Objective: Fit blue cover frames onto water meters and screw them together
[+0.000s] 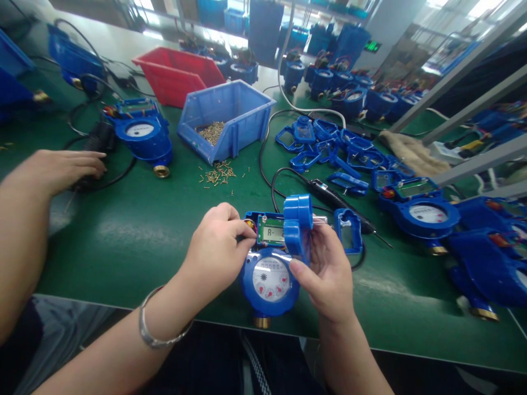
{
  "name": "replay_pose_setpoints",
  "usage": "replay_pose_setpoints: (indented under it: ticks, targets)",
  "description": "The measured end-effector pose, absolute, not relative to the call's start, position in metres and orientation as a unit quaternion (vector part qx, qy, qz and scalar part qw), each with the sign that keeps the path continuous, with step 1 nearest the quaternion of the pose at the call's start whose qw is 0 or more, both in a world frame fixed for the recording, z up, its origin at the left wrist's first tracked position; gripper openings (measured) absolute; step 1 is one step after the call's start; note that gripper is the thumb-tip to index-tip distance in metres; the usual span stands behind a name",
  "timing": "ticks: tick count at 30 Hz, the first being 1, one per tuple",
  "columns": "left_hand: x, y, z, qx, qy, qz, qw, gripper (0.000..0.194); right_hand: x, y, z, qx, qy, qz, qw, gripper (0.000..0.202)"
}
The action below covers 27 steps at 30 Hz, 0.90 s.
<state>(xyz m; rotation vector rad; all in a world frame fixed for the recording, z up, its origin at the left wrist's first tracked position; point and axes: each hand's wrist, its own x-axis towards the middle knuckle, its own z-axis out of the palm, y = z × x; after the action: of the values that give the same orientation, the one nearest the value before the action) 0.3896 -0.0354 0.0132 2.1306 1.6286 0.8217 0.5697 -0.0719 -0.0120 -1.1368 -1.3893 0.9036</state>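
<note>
A blue water meter [269, 280] with a white dial stands in front of me at the table's near edge, its brass fitting toward me. Its upper housing is uncovered, showing a green circuit board with a small LCD [272, 234]. My left hand [220, 249], with a bracelet on the wrist, pinches at the housing's left side by some coloured wires [250, 224]; what the fingertips hold is hidden. In my right hand [331, 269] is a blue plastic cover [297, 219], tilted upright over the housing's right part. A blue frame [349, 233] lies just right of that hand.
A black electric screwdriver [341, 203] lies behind my right hand. Loose screws [218, 174] lie before a blue bin [251, 126]; a red bin [177, 74] is behind. Blue covers [325, 142] and more meters [426, 214] fill the right. Another person's hand [66, 170] rests at left.
</note>
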Motion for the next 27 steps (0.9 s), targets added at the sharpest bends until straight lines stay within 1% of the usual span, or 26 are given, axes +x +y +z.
replay_pose_setpoints:
  ticks: [1,3,5,7,9,10,12,16,18,22,27]
  targets:
    - [0.388,-0.031,0.013,0.734,0.578,0.296,0.198,0.009,0.57,-0.072,-0.013,-0.479,-0.586,0.379,0.533,0.059]
    - [0.386,-0.023,0.012,0.698,0.593,0.309,0.256,0.018,0.57,-0.072,-0.013,-0.482,-0.589,0.376,0.528,0.058]
    - [0.384,-0.017,0.01,0.662,0.589,0.316,0.338,0.035,0.573,-0.072,-0.012,-0.487,-0.594,0.375,0.519,0.059]
    - [0.383,-0.012,0.006,0.626,0.55,0.312,0.456,0.05,0.577,-0.071,-0.008,-0.494,-0.603,0.381,0.497,0.059]
    - [0.383,-0.01,0.002,0.587,0.504,0.304,0.556,0.054,0.584,-0.068,-0.001,-0.498,-0.621,0.387,0.466,0.057]
    - [0.384,-0.01,0.001,0.572,0.491,0.303,0.584,0.053,0.587,-0.066,0.003,-0.497,-0.633,0.385,0.451,0.056]
    - [0.385,-0.011,-0.002,0.557,0.479,0.309,0.604,0.049,0.592,-0.059,0.013,-0.493,-0.669,0.362,0.421,0.054]
    - [0.385,-0.012,-0.005,0.565,0.47,0.329,0.593,0.044,0.592,-0.043,0.032,-0.464,-0.768,0.272,0.348,0.055]
    - [0.384,-0.012,-0.007,0.568,0.466,0.338,0.589,0.043,0.589,-0.035,0.038,-0.443,-0.802,0.249,0.312,0.056]
    - [0.384,-0.012,-0.008,0.545,0.455,0.352,0.61,0.041,0.583,-0.026,0.042,-0.418,-0.833,0.241,0.269,0.057]
    - [0.383,-0.013,-0.005,0.521,0.452,0.352,0.633,0.045,0.58,-0.022,0.039,-0.425,-0.837,0.251,0.234,0.057]
